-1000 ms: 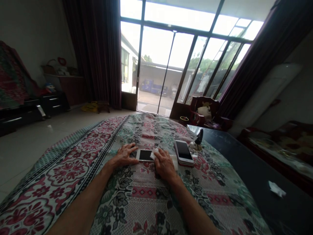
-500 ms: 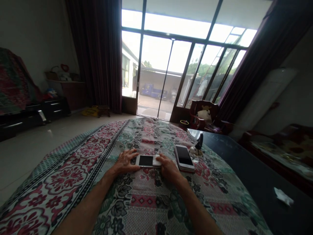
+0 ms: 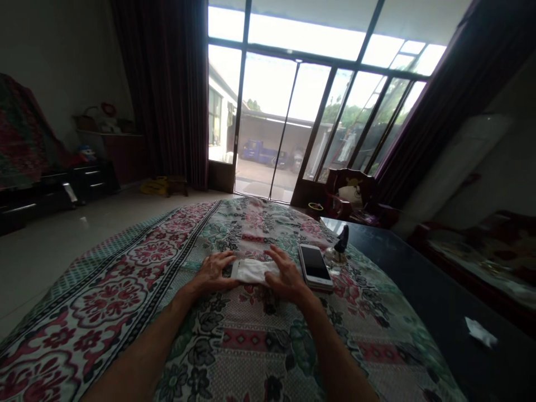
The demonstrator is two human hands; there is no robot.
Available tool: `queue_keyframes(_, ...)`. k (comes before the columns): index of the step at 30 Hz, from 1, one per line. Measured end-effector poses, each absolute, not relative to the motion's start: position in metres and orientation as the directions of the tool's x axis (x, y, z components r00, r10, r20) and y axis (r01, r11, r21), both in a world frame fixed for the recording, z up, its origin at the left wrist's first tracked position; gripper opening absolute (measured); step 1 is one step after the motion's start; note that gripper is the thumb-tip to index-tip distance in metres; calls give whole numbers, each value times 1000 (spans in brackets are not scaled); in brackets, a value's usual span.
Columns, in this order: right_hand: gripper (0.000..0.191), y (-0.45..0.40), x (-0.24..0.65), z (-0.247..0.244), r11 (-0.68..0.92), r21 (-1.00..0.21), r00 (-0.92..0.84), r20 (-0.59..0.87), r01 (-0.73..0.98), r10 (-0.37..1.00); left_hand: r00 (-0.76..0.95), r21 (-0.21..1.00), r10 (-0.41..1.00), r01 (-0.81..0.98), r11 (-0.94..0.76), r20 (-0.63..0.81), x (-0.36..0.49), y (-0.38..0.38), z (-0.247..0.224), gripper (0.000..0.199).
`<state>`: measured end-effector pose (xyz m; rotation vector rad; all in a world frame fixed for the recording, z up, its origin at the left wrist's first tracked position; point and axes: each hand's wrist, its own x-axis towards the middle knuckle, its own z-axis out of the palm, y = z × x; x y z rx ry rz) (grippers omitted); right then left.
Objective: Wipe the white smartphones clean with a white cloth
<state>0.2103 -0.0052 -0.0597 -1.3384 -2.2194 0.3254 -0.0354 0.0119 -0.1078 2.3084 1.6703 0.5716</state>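
Middle of frame: phone [image 3: 235,269] lies flat on patterned cloth [image 3: 243,368], mostly hidden under white wipe [image 3: 251,271], only left end showing. Our left hand [image 3: 214,272] sits at that end, fingers spread, thumb well apart from forefinger. Our right hand [image 3: 287,274] rests at wipe's right end, thumb on wipe, forefinger stretched away from it. Just right of that hand, we see second phone [image 3: 315,263], dark screen up; beside it, bottle with black top [image 3: 342,240]. Lower right: crumpled tissue [image 3: 481,332] on dark desk [image 3: 422,285].

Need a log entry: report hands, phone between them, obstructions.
Left hand at smartphone, left end. Right hand on white tissue mostly covering smartphone. Second smartphone beside right hand, apparently not blocking.
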Motion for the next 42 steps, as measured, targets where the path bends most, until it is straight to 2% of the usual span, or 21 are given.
queue_keyframes(3, 48, 1, 216, -63, 329, -454, -168, 360, 828, 918, 267, 430, 947, 844, -320, 181, -37, 11, -107, 77)
queue_keyframes(6, 41, 2, 214, -69, 197, -422, -74, 290, 885, 954, 275, 455, 941, 825, -336, 197, -39, 9, -106, 78)
queue_keyframes(10, 41, 1, 211, -76, 72, -386, 5, 193, 920, 981, 291, 480, 927, 795, -371, 236, -34, 7, -105, 70)
queue_keyframes(13, 43, 3, 213, -78, 80, -396, -6, 185, 915, 983, 263, 482, 928, 797, -363, 263, -26, 7, -106, 61)
queue_keyframes(17, 49, 6, 213, -73, 71, -488, 16, 171, 870, 985, 244, 488, 929, 797, -355, 277, -21, 9, -111, 57)
queue_keyframes(20, 49, 8, 210, -67, 102, -565, 51, 249, 819, 967, 224, 507, 931, 789, -347, 289, -21, 10, -113, 55)
queue_keyframes(25, 36, 10, 200, -64, 215, -703, 72, 355, 678, 932, 204, 567, 917, 733, -376, 343, -22, 11, -110, 52)
queue_keyframes(29, 29, 13, 195, -73, 336, -725, 48, 453, 601, 890, 85, 662, 918, 667, -340, 387, -23, 13, -108, 33)
queue_keyframes(33, 35, 16, 196, -83, 390, -677, 39, 526, 625, 850, 41, 681, 914, 653, -330, 403, -23, 17, -110, 23)
queue_keyframes(35, 45, 15, 196, -84, 458, -603, 11, 613, 653, 790, 41, 663, 910, 672, -330, 412, -23, 18, -112, 21)
queue_keyframes(37, 49, 11, 194, -84, 562, -490, -109, 682, 666, 723, 46, 636, 903, 695, -336, 428, -22, 18, -113, 20)
queue_keyframes(39, 45, 5, 190, -84, 628, -389, -263, 669, 674, 696, 63, 604, 895, 717, -349, 442, -21, 19, -115, 21)
queue_keyframes(42, 37, -2, 186, -88, 611, -313, -387, 548, 727, 741, 96, 557, 893, 751, -355, 441, -23, 19, -117, 27)
